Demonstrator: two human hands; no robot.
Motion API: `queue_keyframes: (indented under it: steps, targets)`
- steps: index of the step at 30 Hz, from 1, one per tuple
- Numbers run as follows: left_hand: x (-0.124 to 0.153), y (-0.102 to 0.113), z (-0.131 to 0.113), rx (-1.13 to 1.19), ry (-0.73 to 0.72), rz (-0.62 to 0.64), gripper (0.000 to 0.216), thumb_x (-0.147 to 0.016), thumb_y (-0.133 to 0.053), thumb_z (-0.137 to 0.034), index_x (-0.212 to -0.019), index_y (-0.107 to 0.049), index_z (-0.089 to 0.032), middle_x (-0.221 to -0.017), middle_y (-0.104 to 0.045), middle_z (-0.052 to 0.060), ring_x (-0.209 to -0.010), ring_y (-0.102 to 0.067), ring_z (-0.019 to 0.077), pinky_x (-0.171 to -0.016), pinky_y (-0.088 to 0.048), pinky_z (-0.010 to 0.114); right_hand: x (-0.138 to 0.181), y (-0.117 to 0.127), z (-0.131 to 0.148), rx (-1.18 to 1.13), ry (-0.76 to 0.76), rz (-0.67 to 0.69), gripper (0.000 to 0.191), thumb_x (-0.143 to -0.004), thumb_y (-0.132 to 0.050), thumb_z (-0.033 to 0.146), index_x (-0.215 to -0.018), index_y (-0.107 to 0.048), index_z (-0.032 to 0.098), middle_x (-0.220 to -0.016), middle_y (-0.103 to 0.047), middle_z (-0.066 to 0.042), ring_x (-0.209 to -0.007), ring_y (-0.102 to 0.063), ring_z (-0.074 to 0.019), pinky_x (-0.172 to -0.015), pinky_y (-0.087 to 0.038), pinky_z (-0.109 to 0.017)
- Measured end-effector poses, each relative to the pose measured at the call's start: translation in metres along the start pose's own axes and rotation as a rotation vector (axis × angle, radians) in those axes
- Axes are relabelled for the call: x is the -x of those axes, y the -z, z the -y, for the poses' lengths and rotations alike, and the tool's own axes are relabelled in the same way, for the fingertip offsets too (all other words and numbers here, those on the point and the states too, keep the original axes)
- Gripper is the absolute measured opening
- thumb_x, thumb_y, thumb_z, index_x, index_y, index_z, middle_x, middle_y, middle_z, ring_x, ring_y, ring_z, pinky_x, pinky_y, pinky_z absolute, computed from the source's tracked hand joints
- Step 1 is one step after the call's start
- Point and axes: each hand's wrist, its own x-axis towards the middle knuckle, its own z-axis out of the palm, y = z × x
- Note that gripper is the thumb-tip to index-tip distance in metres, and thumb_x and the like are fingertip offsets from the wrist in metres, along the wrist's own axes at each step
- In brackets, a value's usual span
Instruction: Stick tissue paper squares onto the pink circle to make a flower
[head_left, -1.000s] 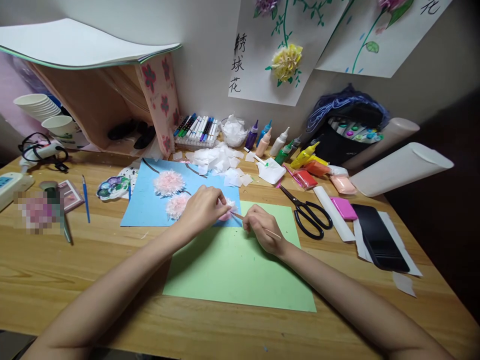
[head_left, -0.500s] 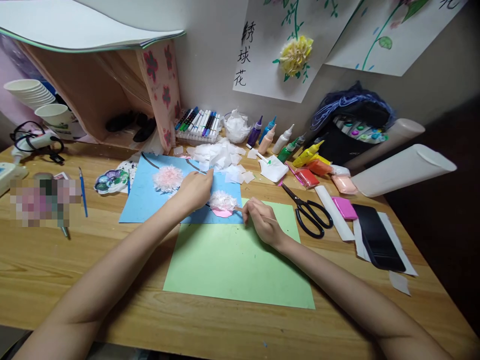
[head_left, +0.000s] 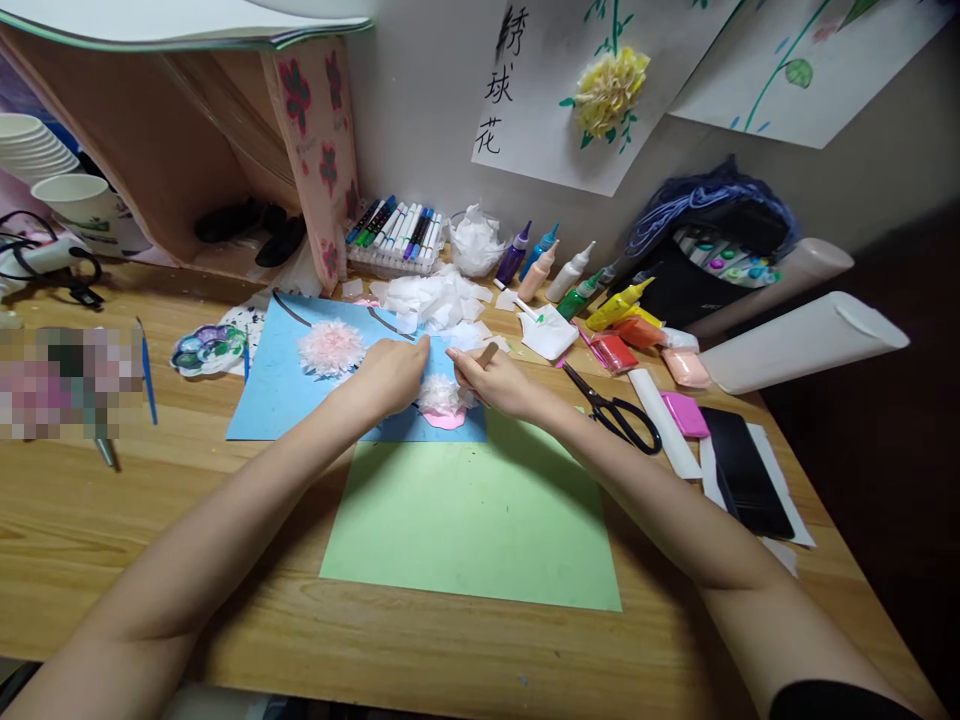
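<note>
My left hand [head_left: 396,376] rests over the blue paper [head_left: 274,400] with its fingers curled; whatever they may hold is hidden. My right hand [head_left: 495,382] is closed on a thin wooden stick [head_left: 487,354], whose light brown end sticks up above the fingers. Between and just below the hands is a white paper flower [head_left: 444,393] on a pink base [head_left: 444,419], partly covered by my right fingers. A pink tissue flower [head_left: 331,347] lies on the blue paper to the left of my left hand. Dark curved lines run along the paper's upper part.
Green paper [head_left: 472,530] lies nearest me. Loose white tissue squares [head_left: 431,298] lie behind the blue paper. Paint bottles [head_left: 538,270], black scissors [head_left: 626,424] and a phone [head_left: 746,475] are to the right. A paint-stained palette [head_left: 208,350] and blue brush [head_left: 147,372] lie left.
My right hand has moved up and left, closer to my left hand, and the stick now points upward. My left hand stays nearly in place. The camera view has shifted slightly.
</note>
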Motion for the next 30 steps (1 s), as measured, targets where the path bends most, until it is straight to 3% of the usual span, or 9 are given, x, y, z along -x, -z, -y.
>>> queue_keyframes:
  steps: [3,5,10,15,19,22,26,30]
  targets:
    - [0.0,-0.001,-0.001,-0.01,-0.005,-0.01,0.047,-0.08,-0.035,-0.004,-0.126,-0.041,-0.006,-0.1,-0.066,0.017,-0.093,-0.063,0.0262,-0.073,-0.044,0.032,0.003,0.007,0.006,0.065,0.046,0.073,0.054,-0.09,-0.036,0.053,-0.049,-0.039,0.019,-0.045,-0.041,0.004,-0.045,-0.039,-0.0094,-0.051,-0.031,-0.026]
    - [0.0,-0.002,-0.002,-0.016,-0.014,-0.019,0.047,-0.078,-0.037,-0.003,-0.125,-0.042,-0.005,-0.099,-0.066,0.018,-0.092,-0.063,0.0276,-0.072,-0.043,0.033,0.014,0.012,0.006,0.039,0.09,0.051,0.055,-0.092,-0.035,0.051,-0.048,-0.04,0.019,-0.046,-0.043,0.003,-0.046,-0.041,-0.0097,-0.053,-0.033,-0.026]
    - [-0.001,-0.001,-0.002,-0.006,-0.011,-0.001,0.053,-0.074,-0.038,0.0,-0.126,-0.042,-0.005,-0.097,-0.066,0.018,-0.089,-0.063,0.0294,-0.07,-0.043,0.034,0.053,0.019,-0.018,-0.19,0.119,-0.204,0.055,-0.096,-0.028,0.046,-0.05,-0.042,0.02,-0.046,-0.041,0.003,-0.044,-0.041,-0.0101,-0.051,-0.035,-0.027]
    - [-0.001,0.0,-0.002,0.001,-0.007,-0.002,0.055,-0.073,-0.037,0.001,-0.128,-0.042,-0.006,-0.097,-0.067,0.018,-0.092,-0.063,0.0293,-0.072,-0.043,0.034,0.069,0.016,-0.044,-0.167,0.144,-0.361,0.054,-0.096,-0.028,0.046,-0.052,-0.045,0.02,-0.049,-0.043,0.001,-0.049,-0.043,-0.0127,-0.055,-0.037,-0.029]
    - [-0.001,0.001,0.001,0.033,0.006,-0.002,0.057,-0.073,-0.036,0.001,-0.129,-0.041,-0.008,-0.096,-0.068,0.016,-0.092,-0.063,0.0284,-0.071,-0.043,0.033,0.055,0.022,-0.052,0.012,0.169,-0.447,0.03,-0.091,-0.046,0.039,-0.072,-0.055,0.019,-0.072,-0.059,-0.003,-0.071,-0.055,-0.0167,-0.069,-0.042,-0.031]
    - [-0.001,0.002,0.004,0.053,-0.001,-0.004,0.058,-0.072,-0.036,0.0,-0.129,-0.041,-0.009,-0.097,-0.068,0.015,-0.089,-0.064,0.0277,-0.068,-0.043,0.032,0.032,0.026,-0.059,0.14,0.249,-0.398,0.01,-0.083,-0.06,0.028,-0.086,-0.055,0.019,-0.094,-0.064,-0.006,-0.086,-0.058,-0.0193,-0.076,-0.043,-0.032]
    - [-0.001,0.0,0.006,0.062,-0.009,-0.023,0.059,-0.072,-0.035,0.0,-0.129,-0.042,-0.01,-0.098,-0.068,0.014,-0.089,-0.064,0.0265,-0.068,-0.044,0.031,0.003,0.02,-0.068,0.35,0.334,-0.337,0.007,-0.079,-0.058,0.014,-0.079,-0.053,0.018,-0.081,-0.062,-0.006,-0.077,-0.056,-0.0198,-0.068,-0.042,-0.03]
    - [-0.001,-0.002,0.009,0.067,-0.002,-0.018,0.056,-0.074,-0.036,-0.001,-0.128,-0.043,-0.013,-0.1,-0.068,0.013,-0.091,-0.063,0.0241,-0.071,-0.044,0.03,-0.004,0.012,-0.066,0.428,0.321,-0.415,0.013,-0.077,-0.051,0.006,-0.073,-0.049,0.019,-0.072,-0.058,-0.005,-0.07,-0.054,-0.0192,-0.063,-0.04,-0.029]
